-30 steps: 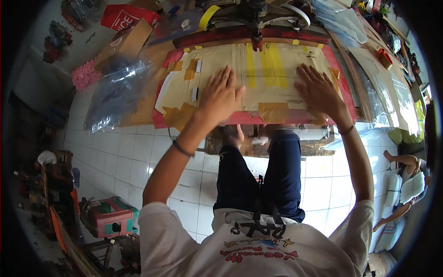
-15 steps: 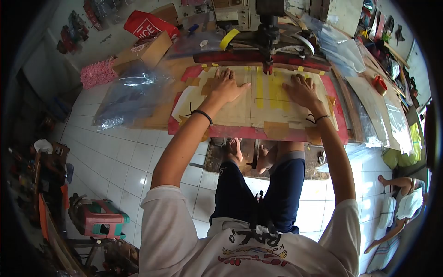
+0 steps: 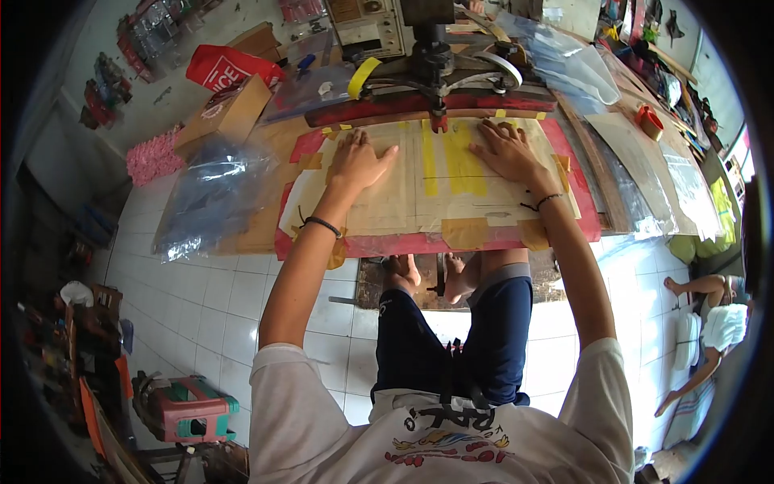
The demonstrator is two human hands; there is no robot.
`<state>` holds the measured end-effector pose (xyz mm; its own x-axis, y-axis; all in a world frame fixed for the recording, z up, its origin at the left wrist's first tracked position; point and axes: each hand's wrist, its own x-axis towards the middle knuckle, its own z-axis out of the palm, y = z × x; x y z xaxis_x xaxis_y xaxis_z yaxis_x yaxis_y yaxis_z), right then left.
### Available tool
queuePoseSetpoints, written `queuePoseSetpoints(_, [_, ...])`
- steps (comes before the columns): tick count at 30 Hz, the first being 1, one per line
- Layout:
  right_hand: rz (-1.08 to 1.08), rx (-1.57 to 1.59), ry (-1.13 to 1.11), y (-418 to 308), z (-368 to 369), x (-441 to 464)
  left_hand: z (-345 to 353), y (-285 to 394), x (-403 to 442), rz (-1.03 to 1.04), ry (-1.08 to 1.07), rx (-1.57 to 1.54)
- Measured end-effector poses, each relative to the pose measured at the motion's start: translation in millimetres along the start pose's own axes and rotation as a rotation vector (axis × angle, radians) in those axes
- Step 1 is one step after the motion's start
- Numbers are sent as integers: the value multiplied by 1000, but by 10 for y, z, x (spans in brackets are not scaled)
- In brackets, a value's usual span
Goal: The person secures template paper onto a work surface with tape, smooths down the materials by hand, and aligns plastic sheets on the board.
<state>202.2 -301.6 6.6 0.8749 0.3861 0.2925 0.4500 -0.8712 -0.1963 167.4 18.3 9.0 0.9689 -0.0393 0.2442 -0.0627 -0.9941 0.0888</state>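
Both of my hands lie on a pale flat board (image 3: 387,202) with pink edging and patches of brown and yellow tape. My left hand (image 3: 359,161) rests palm down on its left half, fingers forward and thumb spread to the right. On the right half, beside the yellow strips (image 3: 451,161), my right hand (image 3: 509,152) lies flat with its fingers apart. Neither hand holds anything. Just beyond my fingertips runs the long red and black bar (image 3: 371,109) of a machine, with a pointed red-tipped part (image 3: 439,121) at its middle.
Clear plastic sheets (image 3: 214,189) lie at the left, near a cardboard box (image 3: 226,117) and a red bag (image 3: 230,68). A tape roll (image 3: 648,123) sits on the right. A plastic stool (image 3: 189,407) stands on the floor; another person (image 3: 721,331) sits at far right.
The view has shifted, so the table and machine appear a little further left. My hands stay flat on the board, in nearly the same places.
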Motion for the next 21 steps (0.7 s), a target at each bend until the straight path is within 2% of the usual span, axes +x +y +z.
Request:
queuePoseSetpoints(11, [-8, 30, 86, 42, 103, 34, 176, -154, 69, -15, 95, -132])
queuePoseSetpoints(14, [-25, 17, 112, 65, 111, 15, 250, -301, 152, 11, 36, -182])
queuePoseSetpoints(17, [-38, 38, 136, 63, 98, 5, 30, -268, 32, -16, -60, -130])
queuePoseSetpoints(21, [-40, 49, 147, 57, 22, 15, 67, -281, 57, -25, -35, -44])
